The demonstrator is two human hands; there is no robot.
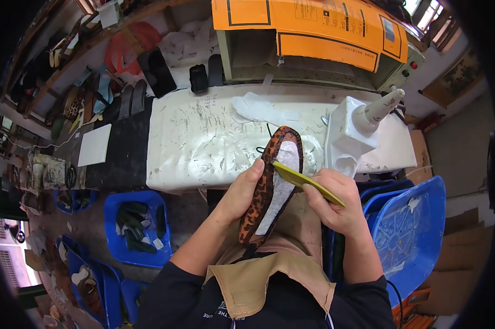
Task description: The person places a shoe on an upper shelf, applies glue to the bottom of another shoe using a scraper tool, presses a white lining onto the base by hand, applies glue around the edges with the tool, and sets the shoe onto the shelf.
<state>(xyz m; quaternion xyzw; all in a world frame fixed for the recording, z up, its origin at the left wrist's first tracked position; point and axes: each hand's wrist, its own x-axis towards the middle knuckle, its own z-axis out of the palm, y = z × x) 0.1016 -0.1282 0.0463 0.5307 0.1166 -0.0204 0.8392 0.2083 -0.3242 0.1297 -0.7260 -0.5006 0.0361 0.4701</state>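
Note:
My left hand (241, 193) is wrapped round the side of a leopard-print shoe (262, 198), which is tilted with its underside up and its toe pointing away from me. A whitish filler piece (283, 191) covers the middle of that underside, inside the dark folded edge. My right hand (338, 202) grips a flat yellow-green strip-like tool (298, 178). The tool's far end lies over the shoe's edge near the toe; whether it presses on the shoe I cannot tell. The shoe is above my lap, at the front of the bench.
The white-covered bench (198, 142) carries thin white sheets (261, 109) and a white box-shaped holder (349, 131) with a cone on top. Behind stands a greenish cabinet with an orange cardboard sheet (329, 33). Blue baskets (111, 230) (409, 233) stand left and right.

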